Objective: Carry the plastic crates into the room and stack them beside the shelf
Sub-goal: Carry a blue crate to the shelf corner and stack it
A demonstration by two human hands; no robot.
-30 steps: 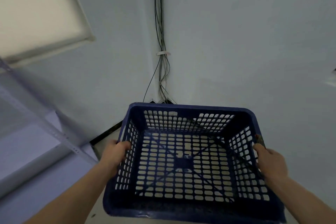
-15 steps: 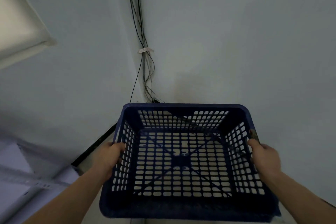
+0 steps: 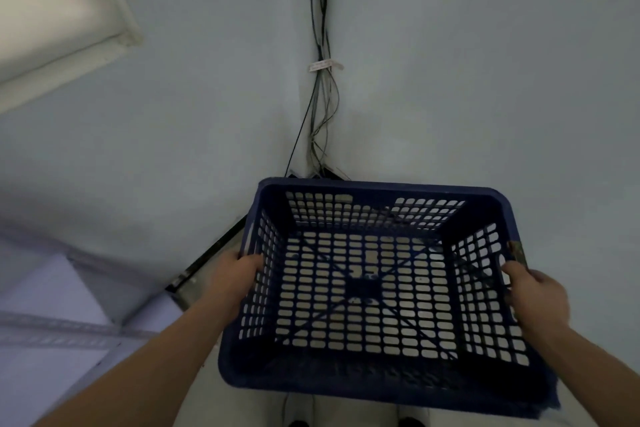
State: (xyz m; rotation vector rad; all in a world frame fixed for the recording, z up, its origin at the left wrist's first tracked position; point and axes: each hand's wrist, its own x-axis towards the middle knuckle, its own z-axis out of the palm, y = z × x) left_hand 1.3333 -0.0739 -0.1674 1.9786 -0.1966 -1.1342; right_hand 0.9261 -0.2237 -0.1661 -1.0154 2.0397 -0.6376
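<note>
Head view: a person holds a dark blue perforated plastic crate out front. It is empty, roughly level, off the floor and facing the wall corner. The left hand curls over the left rim and the right hand wraps the right rim, both gripping. A grey metal shelf sits low left, apart from the crate. A bundle of thin black cables runs down the corner beyond the far rim. Risks: pushing forward could snag the cables, and the crate hides the floor, so set-down would be blind.
</note>
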